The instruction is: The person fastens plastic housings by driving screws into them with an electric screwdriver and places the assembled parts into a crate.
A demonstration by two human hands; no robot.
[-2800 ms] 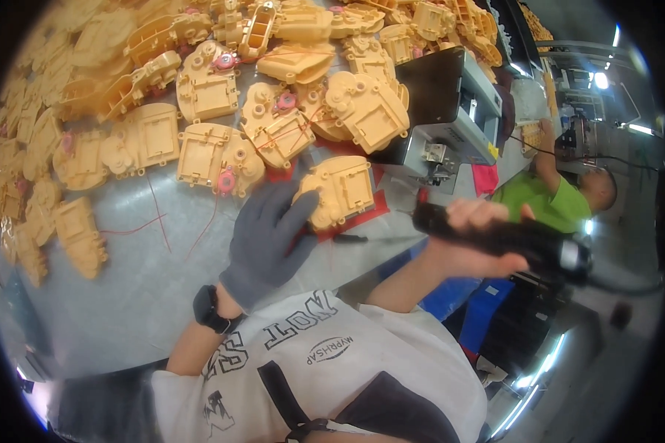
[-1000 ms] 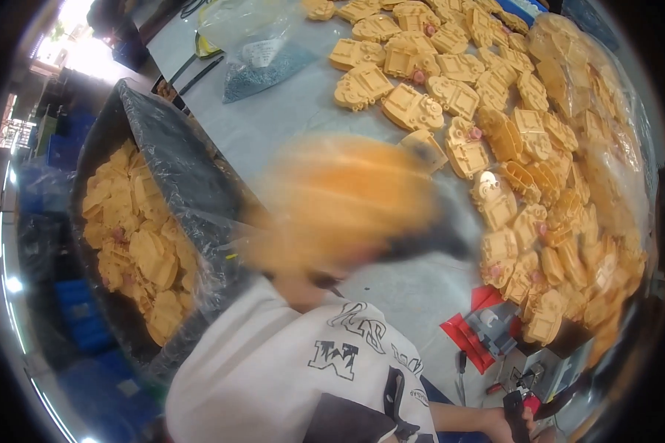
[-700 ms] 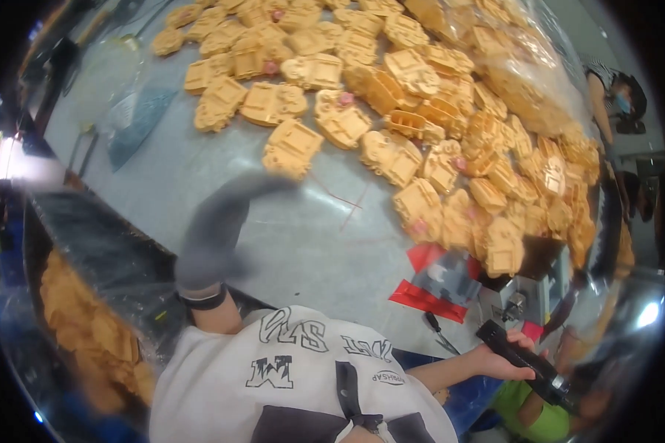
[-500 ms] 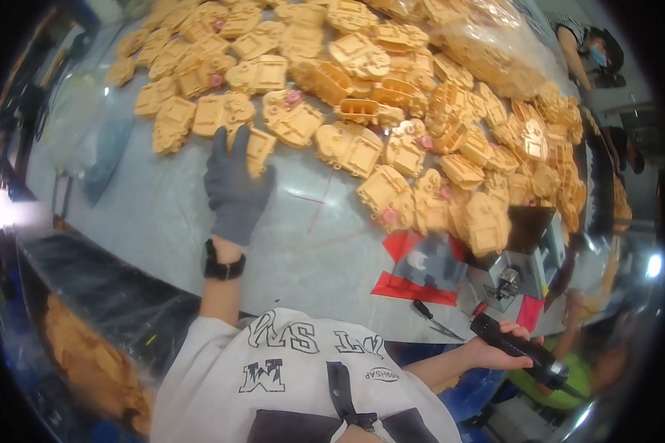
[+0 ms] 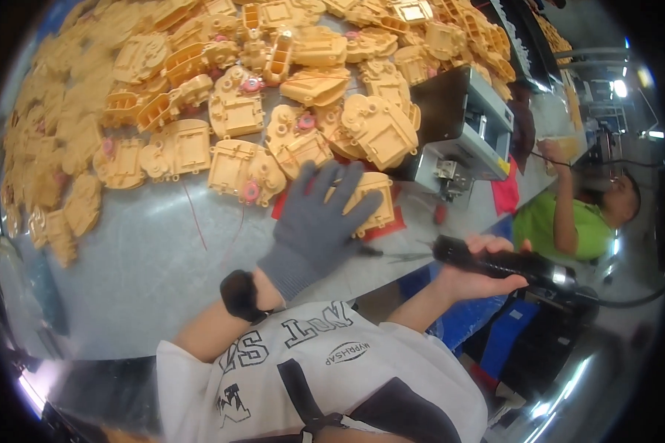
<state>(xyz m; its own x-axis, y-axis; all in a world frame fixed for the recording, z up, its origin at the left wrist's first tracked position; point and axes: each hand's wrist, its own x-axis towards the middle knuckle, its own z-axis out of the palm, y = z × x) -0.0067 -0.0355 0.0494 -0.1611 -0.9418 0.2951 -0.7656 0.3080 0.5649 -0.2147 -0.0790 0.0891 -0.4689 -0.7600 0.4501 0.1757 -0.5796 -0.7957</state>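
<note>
My left hand (image 5: 310, 232), in a grey glove, lies over a yellow plastic housing (image 5: 379, 207) above a red mat (image 5: 397, 224). Its fingers reach across the part and hide much of it. In my bare right hand (image 5: 465, 280) is a black, corded electric screwdriver (image 5: 454, 252), held nearly level with its tip toward the left. Between my hands, a thin metal hand tool (image 5: 412, 257) with a dark handle rests on the table.
Many similar yellow housings (image 5: 236, 111), some with pink round pieces, cover the table's far side. A grey and black box-shaped device (image 5: 458, 129) stands beyond my right hand, beside a pink cloth (image 5: 505, 190). A person in green (image 5: 587, 225) is at right.
My left hand has moved right from the pile's near edge, carrying a yellow housing to the red mat. My right hand still holds the screwdriver. The whole view has swung right.
</note>
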